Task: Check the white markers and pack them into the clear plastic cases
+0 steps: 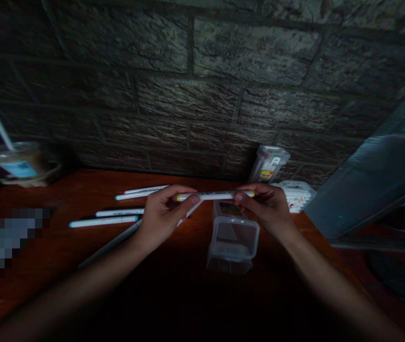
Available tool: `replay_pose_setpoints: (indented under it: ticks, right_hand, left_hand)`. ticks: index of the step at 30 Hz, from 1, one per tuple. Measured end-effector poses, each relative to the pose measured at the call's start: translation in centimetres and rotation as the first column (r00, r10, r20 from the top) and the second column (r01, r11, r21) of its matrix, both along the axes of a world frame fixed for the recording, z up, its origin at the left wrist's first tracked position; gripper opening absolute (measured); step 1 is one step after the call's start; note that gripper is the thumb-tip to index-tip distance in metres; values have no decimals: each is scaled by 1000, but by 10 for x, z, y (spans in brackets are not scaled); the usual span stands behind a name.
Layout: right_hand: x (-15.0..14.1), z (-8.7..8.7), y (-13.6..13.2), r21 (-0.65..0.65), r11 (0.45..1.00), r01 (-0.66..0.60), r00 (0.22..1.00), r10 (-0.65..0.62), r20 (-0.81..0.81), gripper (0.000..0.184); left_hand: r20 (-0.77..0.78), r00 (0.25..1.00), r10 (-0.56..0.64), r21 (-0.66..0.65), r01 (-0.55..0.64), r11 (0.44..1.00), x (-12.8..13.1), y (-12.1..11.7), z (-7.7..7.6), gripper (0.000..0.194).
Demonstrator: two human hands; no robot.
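Observation:
A white marker (216, 195) with yellow ends is held level between both my hands, above the wooden table. My left hand (165, 211) is closed on its left end, thumb in front. At its right end, the thumb and fingers of my right hand (265, 204) pinch it. Below the marker an open clear plastic box (236, 237) has its lid tipped toward me. Several other white markers lie to the left, among them one with teal ends (104, 221) and one with green ends (134, 194). My left hand and forearm partly cover some of them.
Against the brick wall (188, 95) stands a clear case (269, 164) with a yellow label. Beside it sits a clear box with coloured specks (297, 195). A drink cup with a straw (20, 161) rests in a carrier at the far left. A grey panel (373, 166) borders the table's right side.

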State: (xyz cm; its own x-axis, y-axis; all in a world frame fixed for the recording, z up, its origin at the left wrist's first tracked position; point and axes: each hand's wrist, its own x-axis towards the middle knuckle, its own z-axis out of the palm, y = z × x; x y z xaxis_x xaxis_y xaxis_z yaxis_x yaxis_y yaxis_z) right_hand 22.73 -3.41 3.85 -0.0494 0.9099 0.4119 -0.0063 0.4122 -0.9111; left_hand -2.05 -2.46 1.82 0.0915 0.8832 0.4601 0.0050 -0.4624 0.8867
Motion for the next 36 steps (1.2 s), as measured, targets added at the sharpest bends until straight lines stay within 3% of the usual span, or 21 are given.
replay_pose_setpoints:
  ticks: [5, 16, 26, 32, 36]
  right_hand:
    - [3, -2, 2, -57, 997, -48, 994, 42, -102, 16]
    - [3, 7, 0, -175, 970, -167, 957, 116, -267, 24]
    - [1, 0, 2, -99, 991, -89, 990, 77, -122, 19]
    - [-1, -1, 2, -47, 999, -24, 999, 22, -38, 19]
    - [-1, -3, 2, -101, 994, -46, 997, 40, -62, 18]
  left_hand:
    - [36, 999, -37, -9, 37, 999, -1, 2, 2, 24]
    - [313, 941, -129, -148, 183, 972, 0, 3, 3, 29]
    - [49, 996, -78, -91, 83, 992, 1, 1, 2, 25]
    - [-30, 999, -33, -30, 32, 999, 3, -2, 2, 20]
    - [-52, 998, -37, -44, 35, 998, 2, -1, 3, 20]
